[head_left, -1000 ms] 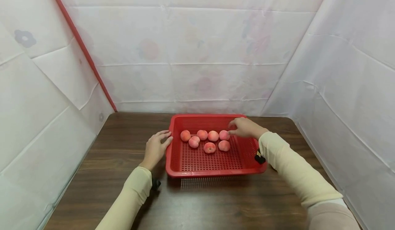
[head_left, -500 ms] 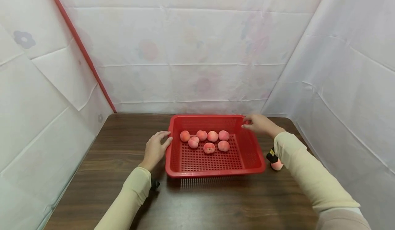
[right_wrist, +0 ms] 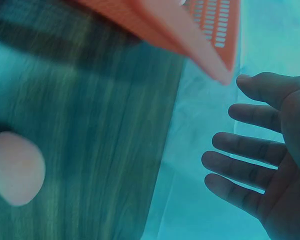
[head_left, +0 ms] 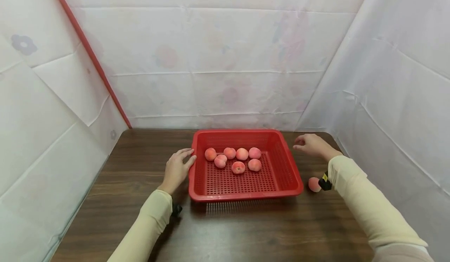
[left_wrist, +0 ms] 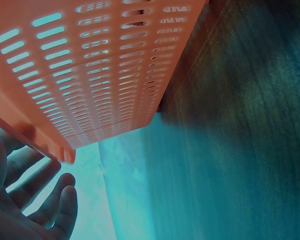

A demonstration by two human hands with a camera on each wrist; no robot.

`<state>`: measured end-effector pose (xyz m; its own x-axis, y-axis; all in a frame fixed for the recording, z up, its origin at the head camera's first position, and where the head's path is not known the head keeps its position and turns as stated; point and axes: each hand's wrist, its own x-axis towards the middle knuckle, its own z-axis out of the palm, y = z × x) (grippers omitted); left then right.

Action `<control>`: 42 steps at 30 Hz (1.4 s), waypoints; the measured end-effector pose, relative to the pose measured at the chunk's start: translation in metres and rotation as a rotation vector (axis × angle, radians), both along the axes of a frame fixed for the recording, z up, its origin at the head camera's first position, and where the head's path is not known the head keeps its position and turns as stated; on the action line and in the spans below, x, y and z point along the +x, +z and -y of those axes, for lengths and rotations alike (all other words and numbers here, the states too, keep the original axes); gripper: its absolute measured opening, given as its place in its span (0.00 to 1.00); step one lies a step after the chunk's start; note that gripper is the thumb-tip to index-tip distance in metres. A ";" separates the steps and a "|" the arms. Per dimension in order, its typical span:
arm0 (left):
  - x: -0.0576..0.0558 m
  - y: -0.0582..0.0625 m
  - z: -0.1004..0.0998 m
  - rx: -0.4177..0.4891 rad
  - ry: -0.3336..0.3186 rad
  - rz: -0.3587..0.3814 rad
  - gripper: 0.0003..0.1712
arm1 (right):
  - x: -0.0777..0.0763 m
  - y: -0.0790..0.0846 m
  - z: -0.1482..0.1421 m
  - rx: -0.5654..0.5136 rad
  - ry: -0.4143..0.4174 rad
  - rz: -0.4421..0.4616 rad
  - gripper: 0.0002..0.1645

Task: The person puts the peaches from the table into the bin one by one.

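A red perforated plastic basket (head_left: 246, 196) sits on the table with several peaches (head_left: 238, 167) on its floor, mostly toward the back. My left hand (head_left: 177, 170) rests at its left rim, fingers loosely extended; the left wrist view shows the fingertips (left_wrist: 50, 170) right by the rim's edge. Past the right rim, my right hand (head_left: 313, 145) hovers over the table and holds nothing. Its fingers (right_wrist: 240, 172) are spread in the right wrist view. One loose peach (head_left: 314, 184) lies on the table right of the basket, close to the right wrist.
The brown wood-grain table (head_left: 239, 234) reaches forward to a back wall of pale floral sheeting (head_left: 225, 58). Similar sheeting hangs on the left and right sides. A red strip (head_left: 91, 54) runs down the left corner.
My right hand has moved out of the basket, rightward over its rim, to above the table. The loose peach has come into view from behind the right forearm. My left hand has stayed put.
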<state>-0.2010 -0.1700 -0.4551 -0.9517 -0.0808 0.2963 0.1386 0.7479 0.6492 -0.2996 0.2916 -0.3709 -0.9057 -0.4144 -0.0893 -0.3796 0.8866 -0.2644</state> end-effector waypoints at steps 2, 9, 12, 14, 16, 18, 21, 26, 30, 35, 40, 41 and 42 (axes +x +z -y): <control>0.000 0.000 0.000 0.001 -0.002 0.003 0.22 | 0.002 -0.002 -0.006 0.011 -0.004 -0.001 0.18; -0.001 -0.002 0.001 0.006 -0.007 0.007 0.22 | 0.010 -0.009 -0.022 0.046 -0.038 0.086 0.19; -0.001 -0.003 0.001 0.007 -0.007 0.004 0.22 | 0.014 -0.015 -0.027 0.051 -0.042 0.115 0.21; -0.001 -0.003 0.001 0.008 -0.005 0.006 0.23 | 0.016 -0.020 -0.029 0.058 -0.043 0.123 0.21; -0.001 -0.004 0.001 0.004 -0.006 0.009 0.23 | 0.019 -0.025 -0.032 0.072 -0.039 0.134 0.21; -0.001 -0.004 0.002 0.004 -0.004 0.015 0.23 | 0.022 -0.031 -0.034 0.098 -0.040 0.143 0.22; 0.000 -0.004 0.002 0.003 -0.008 0.016 0.23 | 0.026 -0.038 -0.038 0.134 -0.042 0.169 0.21; 0.000 -0.002 0.001 0.003 -0.014 0.013 0.23 | 0.031 -0.046 -0.042 0.145 -0.062 0.246 0.21; 0.000 0.000 0.001 0.005 -0.010 0.017 0.23 | 0.035 -0.051 -0.042 0.136 -0.077 0.308 0.23; 0.001 0.000 0.000 0.008 -0.010 0.014 0.22 | 0.039 -0.059 -0.044 0.168 -0.098 0.329 0.24; 0.001 0.000 0.000 0.012 -0.011 0.015 0.23 | 0.043 -0.064 -0.045 0.166 -0.139 0.359 0.23; 0.001 0.001 0.000 0.014 -0.011 0.015 0.23 | 0.043 -0.064 -0.045 0.162 -0.140 0.366 0.23; 0.001 0.001 0.000 0.016 -0.011 0.016 0.23 | 0.044 -0.064 -0.046 0.159 -0.142 0.371 0.23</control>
